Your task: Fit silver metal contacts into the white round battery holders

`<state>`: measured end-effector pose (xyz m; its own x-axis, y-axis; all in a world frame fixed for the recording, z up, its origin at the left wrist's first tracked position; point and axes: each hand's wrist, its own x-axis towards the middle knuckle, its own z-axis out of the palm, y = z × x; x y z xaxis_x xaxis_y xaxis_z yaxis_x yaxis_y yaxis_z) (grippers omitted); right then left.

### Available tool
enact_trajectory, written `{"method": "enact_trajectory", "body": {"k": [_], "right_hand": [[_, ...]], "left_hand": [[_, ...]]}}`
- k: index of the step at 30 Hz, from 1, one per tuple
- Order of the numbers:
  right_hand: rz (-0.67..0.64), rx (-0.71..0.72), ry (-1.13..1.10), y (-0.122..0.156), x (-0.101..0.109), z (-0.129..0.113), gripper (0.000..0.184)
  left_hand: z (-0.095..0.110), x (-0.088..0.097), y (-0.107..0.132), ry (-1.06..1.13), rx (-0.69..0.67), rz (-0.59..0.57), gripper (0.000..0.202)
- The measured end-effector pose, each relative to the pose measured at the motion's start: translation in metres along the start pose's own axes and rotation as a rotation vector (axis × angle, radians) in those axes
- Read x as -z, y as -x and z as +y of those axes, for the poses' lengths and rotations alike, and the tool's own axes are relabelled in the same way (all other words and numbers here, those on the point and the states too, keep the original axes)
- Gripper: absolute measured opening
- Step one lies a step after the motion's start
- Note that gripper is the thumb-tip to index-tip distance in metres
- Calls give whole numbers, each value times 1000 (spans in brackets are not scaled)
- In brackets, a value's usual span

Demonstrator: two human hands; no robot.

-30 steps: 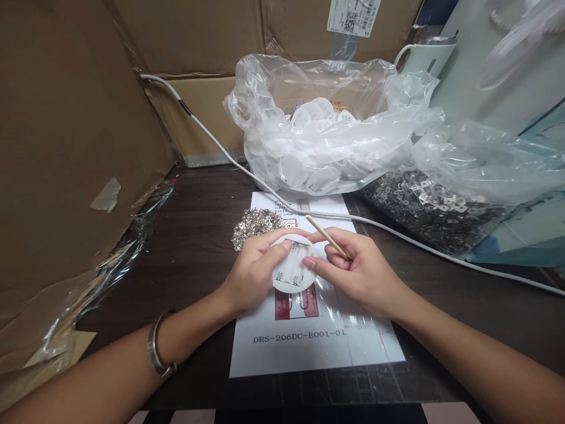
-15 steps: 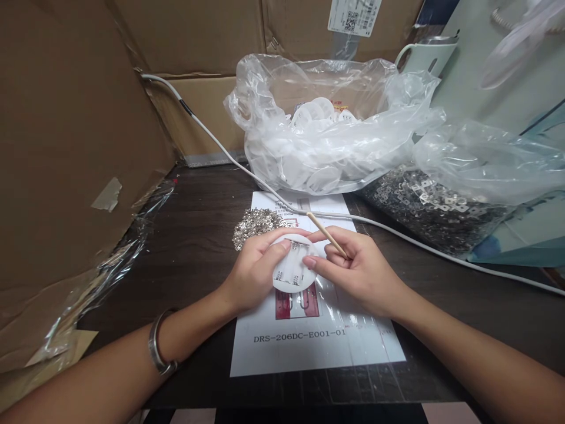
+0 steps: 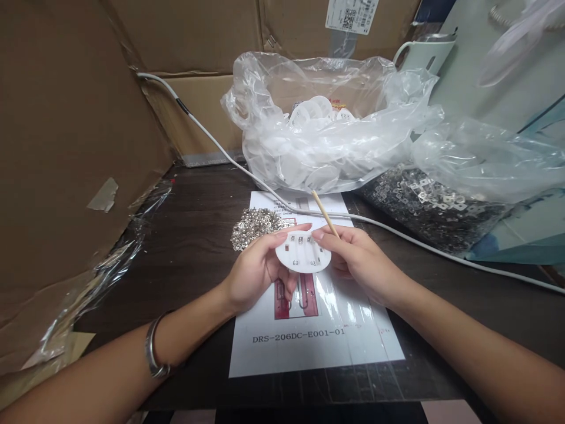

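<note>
Between my two hands is a round white plastic disc (image 3: 303,254) with several small metal contacts set in it, held above a printed sheet (image 3: 291,359). My left hand (image 3: 256,271) grips the disc by its left edge, thumb on top and some fingers curled beneath. My right hand (image 3: 359,253) pinches the right edge with its thumb. A thin wooden stick (image 3: 324,213) also sits in that hand, pointing up and away to the left. Just beyond my left hand lies a heap of small metal pieces (image 3: 253,227).
A clear plastic bag (image 3: 326,147) of white discs stands at the back. To its right lies another bag (image 3: 432,206) full of metal pieces. A white cable (image 3: 212,138) crosses the dark table (image 3: 194,218). Cardboard (image 3: 66,118) walls the left and back; a mug (image 3: 424,56) stands back right.
The disc has turned over: its face with bare metal contacts now shows instead of the side with springs. It has shifted slightly right, and the wooden stick now points farther up.
</note>
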<state>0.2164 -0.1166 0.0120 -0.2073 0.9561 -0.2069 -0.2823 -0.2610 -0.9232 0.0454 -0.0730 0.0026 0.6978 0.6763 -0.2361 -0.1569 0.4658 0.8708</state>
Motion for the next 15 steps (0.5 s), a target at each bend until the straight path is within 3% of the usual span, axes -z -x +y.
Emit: {"method": "enact_trajectory", "body": {"k": [6, 11, 15], "right_hand": [[62, -86, -41, -1, 0, 1, 29], [25, 30, 61, 0, 1, 1, 31], [103, 136, 149, 1, 3, 1, 27]], "left_hand": [[2, -1, -2, 40, -12, -38, 55], [1, 0, 1, -91, -87, 41, 54], [0, -1, 4, -350, -195, 151, 50]]}}
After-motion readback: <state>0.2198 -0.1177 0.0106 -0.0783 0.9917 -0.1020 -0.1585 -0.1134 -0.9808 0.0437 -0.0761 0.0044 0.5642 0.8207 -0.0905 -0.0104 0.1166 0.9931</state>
